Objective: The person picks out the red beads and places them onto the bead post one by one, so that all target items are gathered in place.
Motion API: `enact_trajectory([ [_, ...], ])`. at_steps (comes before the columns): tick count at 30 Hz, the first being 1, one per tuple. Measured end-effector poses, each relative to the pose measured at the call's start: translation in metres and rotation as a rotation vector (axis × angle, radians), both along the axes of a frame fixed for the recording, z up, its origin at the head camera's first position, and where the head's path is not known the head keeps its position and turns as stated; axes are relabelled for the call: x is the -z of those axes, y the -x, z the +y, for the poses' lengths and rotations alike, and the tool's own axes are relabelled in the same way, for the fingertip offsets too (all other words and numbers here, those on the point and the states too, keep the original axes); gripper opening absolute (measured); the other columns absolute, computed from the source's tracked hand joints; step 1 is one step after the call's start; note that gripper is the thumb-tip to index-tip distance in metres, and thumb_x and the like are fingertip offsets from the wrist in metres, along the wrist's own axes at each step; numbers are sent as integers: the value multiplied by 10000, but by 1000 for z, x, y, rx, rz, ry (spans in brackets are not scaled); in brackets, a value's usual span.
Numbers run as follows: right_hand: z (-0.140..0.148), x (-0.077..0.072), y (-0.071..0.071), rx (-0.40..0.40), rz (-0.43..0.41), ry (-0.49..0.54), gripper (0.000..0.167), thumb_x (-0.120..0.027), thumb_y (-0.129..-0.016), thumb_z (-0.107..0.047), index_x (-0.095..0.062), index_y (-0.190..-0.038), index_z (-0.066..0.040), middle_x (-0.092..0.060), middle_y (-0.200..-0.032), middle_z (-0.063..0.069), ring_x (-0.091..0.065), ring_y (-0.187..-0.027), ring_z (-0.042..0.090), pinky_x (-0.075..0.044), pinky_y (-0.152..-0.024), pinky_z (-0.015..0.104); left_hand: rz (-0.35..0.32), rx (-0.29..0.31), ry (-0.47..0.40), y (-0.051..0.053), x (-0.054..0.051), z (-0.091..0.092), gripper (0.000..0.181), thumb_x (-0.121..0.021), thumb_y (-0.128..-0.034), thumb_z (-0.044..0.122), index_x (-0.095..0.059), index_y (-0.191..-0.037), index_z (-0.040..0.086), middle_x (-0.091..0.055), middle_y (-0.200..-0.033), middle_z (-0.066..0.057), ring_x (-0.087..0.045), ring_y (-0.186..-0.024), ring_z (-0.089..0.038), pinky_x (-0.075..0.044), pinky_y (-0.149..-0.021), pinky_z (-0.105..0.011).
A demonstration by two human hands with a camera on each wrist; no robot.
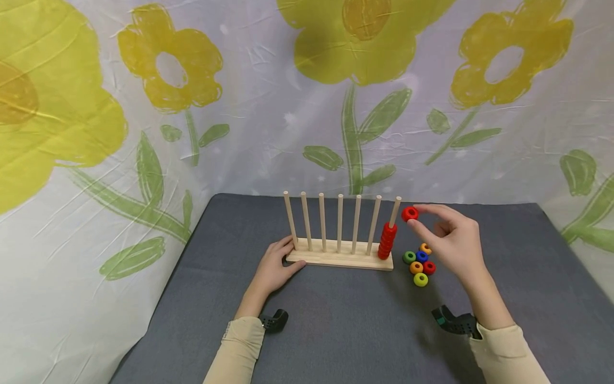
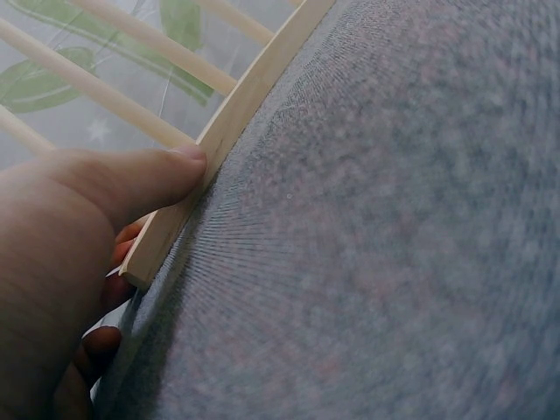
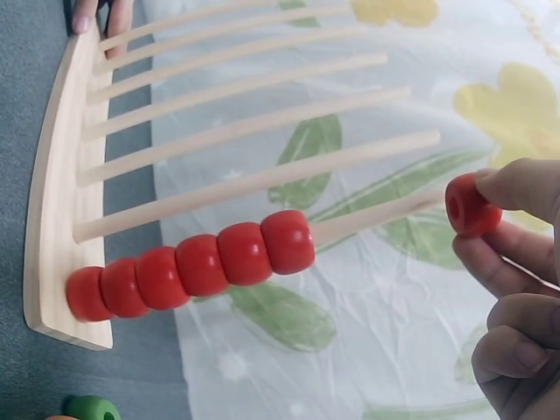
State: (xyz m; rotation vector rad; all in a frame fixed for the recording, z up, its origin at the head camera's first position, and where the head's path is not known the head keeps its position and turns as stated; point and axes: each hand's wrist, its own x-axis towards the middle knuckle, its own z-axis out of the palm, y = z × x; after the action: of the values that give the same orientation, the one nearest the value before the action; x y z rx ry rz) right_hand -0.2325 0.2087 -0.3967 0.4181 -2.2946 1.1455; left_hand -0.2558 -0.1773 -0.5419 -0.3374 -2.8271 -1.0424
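Observation:
A wooden peg rack (image 1: pixel 342 259) with a row of upright pegs stands on the table. Several red beads (image 1: pixel 387 241) are stacked on its rightmost peg; the other pegs are bare. My left hand (image 1: pixel 274 269) grips the rack's left end, thumb (image 2: pixel 166 179) along the front edge of the base and fingers behind it. Between thumb and fingers, my right hand (image 1: pixel 453 237) pinches a red bead (image 3: pixel 471 206). That bead is beside the top of the rightmost peg, apart from it, its hole visible in the head and right wrist views.
Right of the rack lies a small cluster of loose beads: a green bead (image 1: pixel 409 257), a blue bead (image 1: pixel 421 256), a red bead (image 1: pixel 429 268), a yellow bead (image 1: pixel 420 280) and orange ones (image 1: pixel 416 268). A flower-printed cloth (image 1: pixel 268 133) hangs behind the dark grey table (image 1: pixel 331 325).

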Motion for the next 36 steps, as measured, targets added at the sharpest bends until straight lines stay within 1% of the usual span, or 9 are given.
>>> enact_trajectory([
  [4,0,-1,0,0,9,-5,328,-885,-870,-68,-814,-1182,-138,-296,-523,-22,-201,-425,27,-195,-415,305,8,5,-3,0,0,0,719,-800,-966,360,-542,-1542,15,-465,-1642,-146,-426,-1496,-396,-387,-1191,-612],
  [11,0,-3,1,-5,33,-10,328,-885,-860,-47,-815,-1175,-107,-288,-534,-21,-197,-434,21,-188,-426,305,9,10,-16,0,-1,0,714,-801,-966,357,-544,-1543,23,-465,-1643,-138,-429,-1495,-394,-389,-1189,-614],
  [18,-2,-9,2,-8,37,-19,293,-872,-880,-63,-820,-1163,-117,-299,-531,-31,-209,-433,41,-207,-430,310,8,6,-17,-1,-1,0,716,-802,-964,363,-546,-1542,27,-465,-1643,-140,-419,-1503,-395,-380,-1194,-621],
  [26,-4,-11,3,-30,52,-26,290,-872,-877,-56,-822,-1155,-117,-304,-516,-38,-215,-432,32,-214,-433,293,14,8,-19,-1,-2,0,713,-804,-963,353,-548,-1539,20,-471,-1637,-149,-432,-1491,-401,-388,-1186,-622],
  [36,-4,-14,6,-29,67,-40,284,-870,-876,-54,-821,-1150,-111,-313,-534,-37,-212,-444,22,-213,-437,301,11,2,-12,-1,-2,0,713,-808,-960,348,-550,-1536,16,-472,-1637,-147,-431,-1494,-397,-390,-1189,-616],
])
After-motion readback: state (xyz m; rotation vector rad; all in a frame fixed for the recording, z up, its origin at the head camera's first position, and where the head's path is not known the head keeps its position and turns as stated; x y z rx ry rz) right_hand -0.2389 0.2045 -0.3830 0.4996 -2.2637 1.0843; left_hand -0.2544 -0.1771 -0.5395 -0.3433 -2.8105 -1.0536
